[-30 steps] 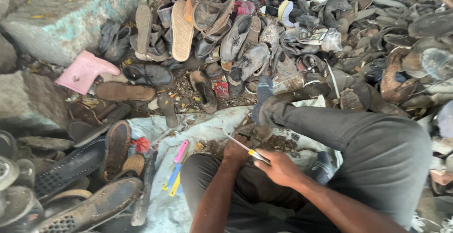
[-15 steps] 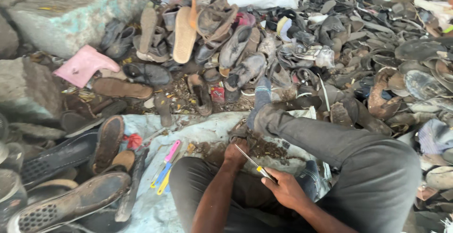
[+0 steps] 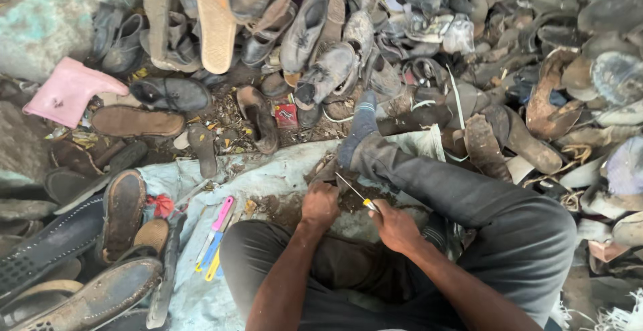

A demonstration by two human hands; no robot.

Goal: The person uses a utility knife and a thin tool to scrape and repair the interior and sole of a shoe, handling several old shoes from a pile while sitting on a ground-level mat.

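A thin blade with a yellow handle sits clenched in the right hand, its tip over a dark scrap on the pale sheet. The left hand closes over that scrap, mostly hiding it. Far off, heaped worn shoes blur together.

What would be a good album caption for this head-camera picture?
Seated among heaps of worn shoes, a person grips a thin blade in the right hand while the left hand presses down a dirty scrap.
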